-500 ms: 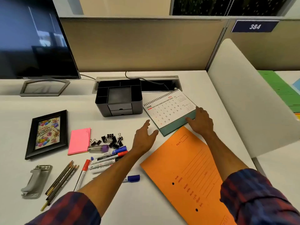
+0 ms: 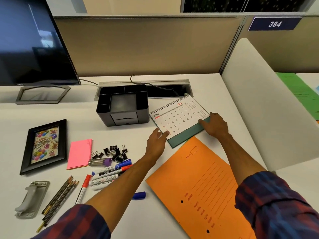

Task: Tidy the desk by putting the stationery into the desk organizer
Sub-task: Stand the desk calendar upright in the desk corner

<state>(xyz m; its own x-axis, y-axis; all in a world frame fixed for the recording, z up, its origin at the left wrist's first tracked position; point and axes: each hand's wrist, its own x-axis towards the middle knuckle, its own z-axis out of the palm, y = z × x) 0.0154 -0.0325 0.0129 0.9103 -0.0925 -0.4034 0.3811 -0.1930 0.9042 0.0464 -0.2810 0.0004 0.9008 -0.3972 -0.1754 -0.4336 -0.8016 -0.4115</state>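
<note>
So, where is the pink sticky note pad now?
The pink sticky note pad lies left of centre in the head view, between the photo frame and the binder clips.

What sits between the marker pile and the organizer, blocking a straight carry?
Little does. The binder clips lie just behind the markers toward the desk organizer; past them the desk is bare. The left hand and the calendar lie off to the right.
</note>
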